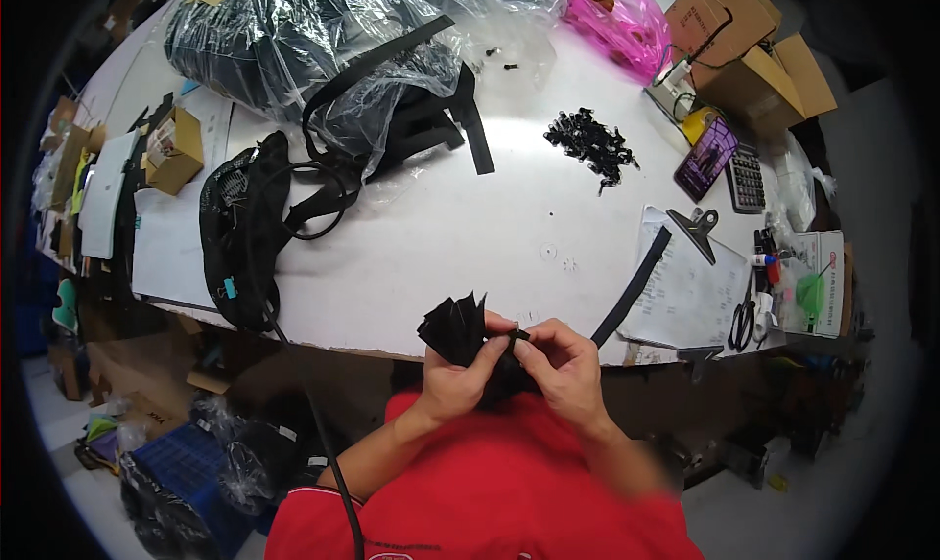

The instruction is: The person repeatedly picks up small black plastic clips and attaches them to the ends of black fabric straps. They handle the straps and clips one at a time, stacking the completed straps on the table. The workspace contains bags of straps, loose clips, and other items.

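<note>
Just off the near edge of the table, my left hand [452,388] is closed around a bundle of black straps [453,327], whose ends fan out upward. My right hand [570,372] meets it, thumb and fingers pinching a small black piece [517,336] between the two hands. Fingers cover most of this piece, so its exact kind is hidden. Farther back on the table lies a pile of small black clips or buckles [591,146], too small to tell which. To the right of my right hand, one black strap [634,286] rests partly over printed papers.
A clipboard with papers [685,296], scissors [742,325], a phone [705,159] and a calculator [746,180] occupy the right side. Behind are a pink bag [617,22], a cardboard box [744,70] and clear plastic wrapping [294,51]. A black mesh bag [240,227] lies left.
</note>
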Action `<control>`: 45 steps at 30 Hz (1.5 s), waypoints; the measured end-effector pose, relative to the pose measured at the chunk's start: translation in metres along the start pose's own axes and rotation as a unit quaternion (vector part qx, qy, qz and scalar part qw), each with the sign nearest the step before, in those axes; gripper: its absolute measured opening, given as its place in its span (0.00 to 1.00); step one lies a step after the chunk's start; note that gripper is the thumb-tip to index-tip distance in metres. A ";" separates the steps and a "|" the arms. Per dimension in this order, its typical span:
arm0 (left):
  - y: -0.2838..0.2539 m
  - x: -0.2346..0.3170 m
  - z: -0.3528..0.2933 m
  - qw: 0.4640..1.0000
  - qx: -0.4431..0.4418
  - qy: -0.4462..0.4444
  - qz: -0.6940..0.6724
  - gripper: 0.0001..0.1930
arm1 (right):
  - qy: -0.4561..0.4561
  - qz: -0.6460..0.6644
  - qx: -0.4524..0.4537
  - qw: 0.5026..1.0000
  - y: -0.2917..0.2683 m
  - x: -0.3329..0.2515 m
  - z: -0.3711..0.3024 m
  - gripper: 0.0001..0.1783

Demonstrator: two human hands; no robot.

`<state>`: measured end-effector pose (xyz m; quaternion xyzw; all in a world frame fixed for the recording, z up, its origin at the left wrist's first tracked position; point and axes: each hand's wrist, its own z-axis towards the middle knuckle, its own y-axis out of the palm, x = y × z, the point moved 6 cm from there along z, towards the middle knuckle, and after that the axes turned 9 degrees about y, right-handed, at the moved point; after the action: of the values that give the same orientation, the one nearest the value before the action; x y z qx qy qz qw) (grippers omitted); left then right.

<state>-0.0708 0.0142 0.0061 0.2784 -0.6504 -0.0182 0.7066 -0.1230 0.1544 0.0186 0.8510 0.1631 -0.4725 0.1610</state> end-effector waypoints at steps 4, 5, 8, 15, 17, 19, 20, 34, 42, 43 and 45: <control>0.004 0.000 0.001 1.000 -0.008 -0.028 -0.009 0.08 | -0.018 0.095 -0.013 0.995 0.003 -0.002 -0.002 0.04; 0.004 -0.002 0.001 0.999 -0.013 -0.045 -0.017 0.07 | -0.020 0.117 -0.018 0.993 0.002 -0.002 -0.002 0.04; 0.003 -0.006 0.001 0.995 -0.037 -0.082 -0.042 0.07 | -0.088 0.021 -0.008 0.996 0.001 -0.007 0.000 0.03; 0.003 -0.005 0.001 0.999 -0.047 -0.016 0.002 0.09 | -0.067 -0.048 0.004 0.997 -0.007 -0.003 0.004 0.03; 0.004 -0.004 0.003 0.998 -0.052 0.012 0.033 0.09 | -0.092 -0.030 0.036 0.995 -0.005 -0.003 0.002 0.04; 0.001 -0.008 0.002 0.998 -0.065 0.000 0.019 0.09 | -0.104 -0.061 0.030 0.992 -0.004 -0.003 0.002 0.04; 0.000 -0.009 0.002 0.997 -0.072 -0.007 0.011 0.08 | -0.110 -0.077 0.028 0.991 -0.005 -0.003 0.003 0.05; -0.003 -0.011 0.003 0.998 -0.047 -0.043 0.020 0.09 | -0.144 -0.187 0.037 0.971 -0.003 -0.013 0.005 0.04; 0.001 -0.004 0.005 0.997 -0.066 -0.022 0.046 0.10 | -0.153 -0.165 0.064 0.972 -0.004 -0.011 0.008 0.04; 0.001 -0.004 0.005 0.997 -0.065 -0.020 0.039 0.10 | -0.155 -0.169 0.066 0.971 -0.004 -0.011 0.008 0.05; 0.002 -0.003 0.005 0.997 -0.065 -0.020 0.032 0.10 | -0.160 -0.173 0.067 0.969 -0.005 -0.011 0.008 0.05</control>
<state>-0.0769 0.0152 0.0038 0.2105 -0.6704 -0.0440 0.7102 -0.1367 0.1541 0.0234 0.7321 0.2483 -0.6329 0.0432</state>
